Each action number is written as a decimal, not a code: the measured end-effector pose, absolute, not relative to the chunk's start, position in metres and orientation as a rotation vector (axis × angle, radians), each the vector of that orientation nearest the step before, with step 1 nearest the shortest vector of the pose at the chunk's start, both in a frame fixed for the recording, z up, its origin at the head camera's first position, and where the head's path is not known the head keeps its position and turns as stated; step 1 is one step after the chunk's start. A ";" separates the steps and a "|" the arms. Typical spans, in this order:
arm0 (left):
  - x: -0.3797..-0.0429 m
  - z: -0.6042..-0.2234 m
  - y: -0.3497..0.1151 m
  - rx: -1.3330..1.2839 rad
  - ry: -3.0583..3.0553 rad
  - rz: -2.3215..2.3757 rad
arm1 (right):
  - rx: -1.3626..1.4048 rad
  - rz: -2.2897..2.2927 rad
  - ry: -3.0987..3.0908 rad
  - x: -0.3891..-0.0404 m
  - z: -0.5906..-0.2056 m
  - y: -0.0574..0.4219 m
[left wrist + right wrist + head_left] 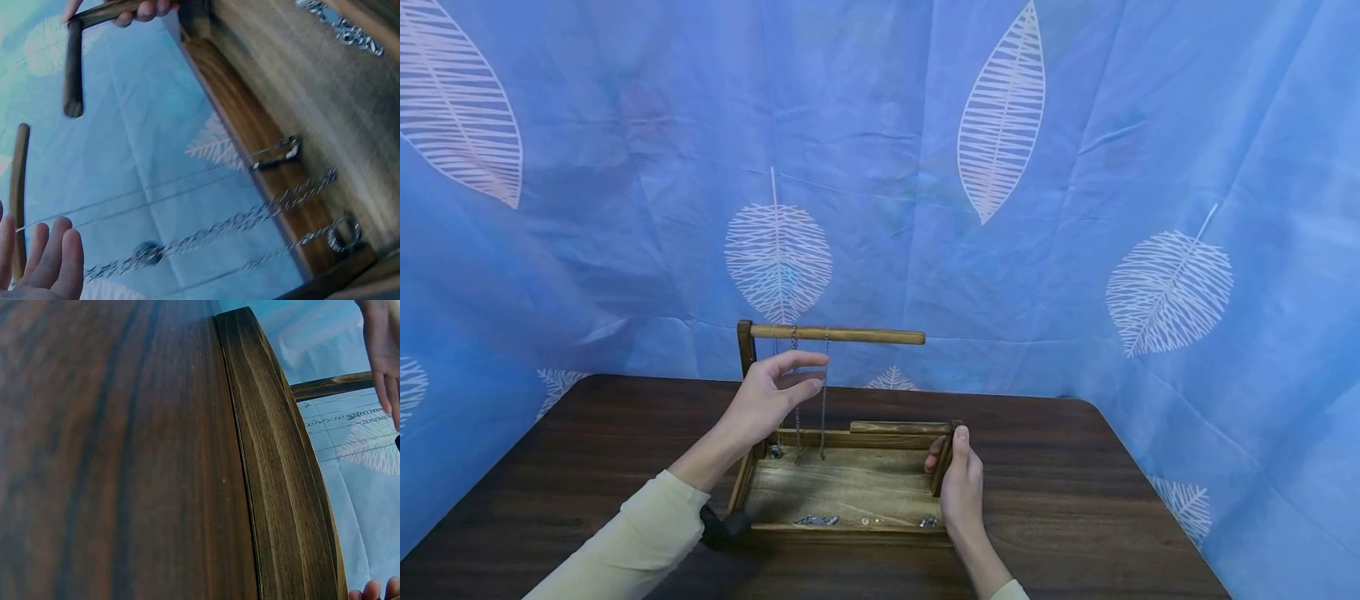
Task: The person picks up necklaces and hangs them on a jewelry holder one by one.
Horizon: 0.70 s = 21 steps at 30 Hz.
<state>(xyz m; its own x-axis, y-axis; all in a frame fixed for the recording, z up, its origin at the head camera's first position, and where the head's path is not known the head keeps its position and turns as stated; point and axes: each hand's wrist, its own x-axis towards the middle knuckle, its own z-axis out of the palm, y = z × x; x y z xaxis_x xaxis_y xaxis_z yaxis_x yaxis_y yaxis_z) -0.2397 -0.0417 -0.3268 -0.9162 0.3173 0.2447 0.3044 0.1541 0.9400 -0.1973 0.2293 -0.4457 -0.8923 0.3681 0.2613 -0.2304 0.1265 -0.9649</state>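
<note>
A wooden jewelry stand (842,483) has a tray base and an upper bar (872,336) on its left post. Several silver chain necklaces (240,220) hang from that bar, their lower ends reaching down to the tray. One has a ring-shaped pendant (344,235). My left hand (766,398) is raised among the chains, its fingers extended and thumb apart below them. Its fingertips are right at the rightmost necklace (823,417). My right hand (962,483) grips the short right post (945,462), thumb in front and fingers behind; a lower bar (898,428) extends left from this post.
Small silver jewelry pieces (817,520) lie along the front of the tray, with more at its front right corner (928,522). The stand rests on a dark wooden table (1067,492). Behind hangs a blue cloth (880,167) with white leaf prints.
</note>
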 end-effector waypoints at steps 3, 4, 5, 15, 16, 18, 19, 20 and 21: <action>-0.237 -0.321 -0.047 0.648 2.377 1.955 | -0.131 1.819 -1.967 -0.198 -0.445 0.229; -0.236 -0.320 -0.049 0.649 2.375 1.957 | -0.131 1.819 -1.962 -0.198 -0.445 0.229; -0.236 -0.320 -0.050 0.655 2.376 1.952 | -0.132 1.819 -1.958 -0.198 -0.445 0.229; -0.225 -0.360 -0.058 0.847 2.303 1.736 | -0.112 1.837 -1.961 -0.198 -0.446 0.228; -0.225 -0.366 -0.058 0.879 2.282 1.709 | -0.110 1.842 -1.954 -0.198 -0.446 0.228; -0.224 -0.378 -0.057 0.907 2.244 1.648 | -0.111 1.844 -1.946 -0.198 -0.446 0.228; -0.225 -0.383 -0.056 0.921 2.230 1.618 | -0.112 1.846 -1.940 -0.198 -0.445 0.228; -0.225 -0.388 -0.055 0.933 2.218 1.582 | -0.112 1.847 -1.937 -0.198 -0.445 0.228; -0.226 -0.393 -0.055 0.940 2.213 1.544 | -0.112 1.844 -1.939 -0.198 -0.445 0.228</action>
<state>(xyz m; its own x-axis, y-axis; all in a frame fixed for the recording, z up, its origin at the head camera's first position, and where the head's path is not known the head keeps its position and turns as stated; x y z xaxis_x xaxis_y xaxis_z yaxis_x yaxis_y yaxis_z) -0.2256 -0.0549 -0.3928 -0.7476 0.6510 0.1312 0.3477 0.2155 0.9125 -0.1976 0.2284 -0.4452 -0.8912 0.3653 0.2690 -0.2503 0.0985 -0.9631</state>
